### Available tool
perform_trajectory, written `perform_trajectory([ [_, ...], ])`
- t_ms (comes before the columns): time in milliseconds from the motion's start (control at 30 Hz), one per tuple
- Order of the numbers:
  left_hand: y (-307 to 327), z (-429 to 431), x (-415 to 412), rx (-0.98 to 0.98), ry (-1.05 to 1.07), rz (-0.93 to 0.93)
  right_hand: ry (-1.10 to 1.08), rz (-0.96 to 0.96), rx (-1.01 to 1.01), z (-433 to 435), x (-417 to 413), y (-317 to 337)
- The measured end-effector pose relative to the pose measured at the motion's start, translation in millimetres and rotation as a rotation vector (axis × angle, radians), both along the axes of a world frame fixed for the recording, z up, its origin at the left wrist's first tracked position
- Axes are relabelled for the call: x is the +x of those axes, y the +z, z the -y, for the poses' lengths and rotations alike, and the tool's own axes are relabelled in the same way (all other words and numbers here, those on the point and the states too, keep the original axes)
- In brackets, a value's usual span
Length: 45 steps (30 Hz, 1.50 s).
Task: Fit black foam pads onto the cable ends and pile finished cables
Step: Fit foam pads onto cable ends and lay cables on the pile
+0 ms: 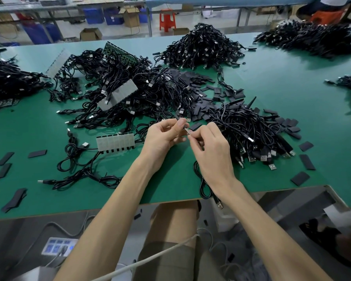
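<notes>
Over the front middle of the green table (39, 126), my left hand (164, 136) and my right hand (211, 151) meet fingertip to fingertip. Both pinch a small metal cable end (187, 130) between them. The black cable (203, 185) of that end hangs below my right wrist and over the table edge, its USB plug dangling. Whether a foam pad is on the end I cannot tell. Loose black foam pads (217, 92) lie scattered behind my hands. A pile of cables (249, 130) lies just right of my right hand.
A tangled heap of cables with comb-like strips (118, 94) fills the table's middle left. A strip (115, 141) with plugs lies left of my left hand. Further cable heaps (203, 47) sit at the back. Stray pads (307, 162) lie near the right front edge.
</notes>
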<state>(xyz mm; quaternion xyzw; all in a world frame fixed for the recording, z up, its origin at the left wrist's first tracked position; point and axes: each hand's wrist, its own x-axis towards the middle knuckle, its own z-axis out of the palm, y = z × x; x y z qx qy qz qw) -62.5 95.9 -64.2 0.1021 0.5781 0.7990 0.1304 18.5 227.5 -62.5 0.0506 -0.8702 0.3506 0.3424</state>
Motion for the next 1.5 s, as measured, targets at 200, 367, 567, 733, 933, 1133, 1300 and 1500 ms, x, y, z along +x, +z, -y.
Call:
perform_trajectory([
  [200, 2.2, 1.7, 1.8, -0.009, -0.094, -0.026, 0.01, -0.041, -0.012, -0.9, -2.3, -1.5],
  [367, 2.0, 2.1, 2.1, -0.031, -0.134, -0.062, 0.016, -0.039, -0.157, -3.7, -5.4, -2.9],
  [567, -1.1, 1.3, 0.3, 0.029, 0.003, -0.029, 0.05, 0.146, -0.38, -5.4, -7.7, -1.3],
  [733, -0.5, 1.2, 0.5, 0.016, 0.038, -0.034, 0.053, 0.198, -0.349, -5.1, -7.6, -0.3],
  [933, -0.2, -1.7, 1.7, -0.036, 0.015, -0.074, 0.073, 0.198, -0.288, -4.6, -8.2, -0.1],
  [1133, -3.0, -3.7, 0.7, -0.08, 0.049, -0.102, 0.004, 0.207, -0.344, -7.6, -9.1, -1.2],
  [1300, -6.9, -7.5, -0.1, -0.179, 0.071, -0.163, -0.039, 0.232, -0.372, -9.8, -8.6, -2.8],
  [1500, -10.0, -8.1, -0.3, -0.275, 0.069, -0.247, -0.051, 0.24, -0.346, -9.1, -7.3, -2.1],
])
